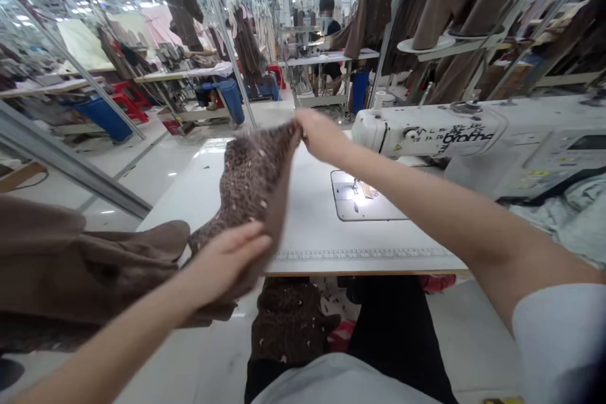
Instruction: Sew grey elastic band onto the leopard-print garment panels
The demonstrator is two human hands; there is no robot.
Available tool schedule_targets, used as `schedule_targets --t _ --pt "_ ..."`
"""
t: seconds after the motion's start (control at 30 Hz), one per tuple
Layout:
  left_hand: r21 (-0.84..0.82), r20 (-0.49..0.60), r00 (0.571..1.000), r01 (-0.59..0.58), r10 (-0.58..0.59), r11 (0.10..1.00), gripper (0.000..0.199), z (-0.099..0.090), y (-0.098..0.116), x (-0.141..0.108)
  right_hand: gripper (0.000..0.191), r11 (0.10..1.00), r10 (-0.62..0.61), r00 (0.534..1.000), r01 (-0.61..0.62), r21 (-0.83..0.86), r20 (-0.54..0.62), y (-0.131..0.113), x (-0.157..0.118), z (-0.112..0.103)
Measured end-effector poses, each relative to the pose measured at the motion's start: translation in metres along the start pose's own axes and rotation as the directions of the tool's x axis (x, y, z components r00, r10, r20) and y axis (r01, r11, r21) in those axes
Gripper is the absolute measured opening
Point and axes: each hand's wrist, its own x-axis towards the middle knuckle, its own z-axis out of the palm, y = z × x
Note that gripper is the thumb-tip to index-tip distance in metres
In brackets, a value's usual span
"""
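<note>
A brown leopard-print fabric piece [250, 170] with a plain brown underside hangs above the left part of the white sewing table [303, 221], blurred by motion. My right hand [319, 136] is raised and pinches its upper right corner. Lower down, my left hand [231, 255] holds the near edge, its fingers fairly straight along the cloth and part of the grip hidden. To the right stands a white sewing machine [426, 132], its lamp lighting the needle plate [348, 199]. Another leopard-print piece [288, 322] lies on my lap.
Brown garment pieces [95, 265] are heaped at the table's left, beside a metal rail [89, 164]. A ruler strip [360, 255] runs along the front edge. Thread cones [433, 16] stand behind the machine. A person [329, 22] sits at a machine farther back.
</note>
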Motion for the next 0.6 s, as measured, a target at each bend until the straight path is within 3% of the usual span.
schedule_targets --t 0.03,0.07,0.1,0.17,0.2,0.27,0.3,0.33,0.4,0.43,0.53,0.6 --pt "-0.045 0.166 0.985 -0.034 0.041 0.998 0.04 0.024 0.006 0.015 0.04 1.0 0.001 0.999 -0.002 0.012 0.047 0.006 -0.019 0.01" --pt "-0.064 0.257 0.96 -0.1 0.113 0.993 0.041 0.044 0.009 0.032 0.045 0.999 0.023 0.992 -0.028 0.047 0.122 0.011 -0.043 0.019" --pt "0.004 0.208 0.962 -0.179 0.175 0.984 0.041 0.058 0.01 0.049 0.046 0.994 0.038 0.985 -0.055 0.095 0.169 0.013 -0.071 0.027" --pt "0.221 0.049 0.959 -0.283 0.279 0.933 0.038 0.073 0.005 0.085 0.028 0.962 0.105 0.964 -0.161 0.222 0.246 0.009 -0.136 0.04" --pt "0.324 -0.034 0.949 -0.285 0.313 0.902 0.035 0.075 0.0 0.103 0.019 0.931 0.116 0.915 -0.236 0.279 0.387 0.004 -0.168 0.046" --pt "0.432 -0.103 0.94 -0.252 0.325 0.866 0.037 0.075 -0.011 0.134 0.029 0.84 0.09 0.769 -0.4 0.367 0.633 -0.008 -0.224 0.06" --pt "0.45 -0.104 0.943 -0.239 0.316 0.861 0.041 0.074 -0.015 0.147 0.028 0.774 0.101 0.741 -0.478 0.416 0.663 -0.014 -0.245 0.071" --pt "0.472 -0.101 0.945 -0.231 0.312 0.851 0.045 0.075 -0.019 0.159 0.026 0.707 0.132 0.761 -0.521 0.478 0.635 -0.019 -0.259 0.084" --pt "0.513 -0.08 0.946 -0.23 0.313 0.827 0.05 0.074 -0.022 0.178 0.045 0.575 0.227 0.806 -0.564 0.592 0.547 -0.029 -0.27 0.117" --pt "0.532 -0.061 0.946 -0.24 0.319 0.812 0.051 0.073 -0.021 0.187 0.052 0.493 0.284 0.8 -0.594 0.636 0.528 -0.034 -0.269 0.134" --pt "0.586 -0.017 0.94 -0.266 0.34 0.766 0.054 0.065 -0.018 0.208 0.046 0.231 0.314 0.729 -0.68 0.696 0.609 -0.043 -0.254 0.171" --pt "0.619 -0.007 0.939 -0.265 0.343 0.739 0.054 0.059 -0.015 0.215 0.043 0.116 0.2 0.708 -0.704 0.701 0.678 -0.041 -0.251 0.176"
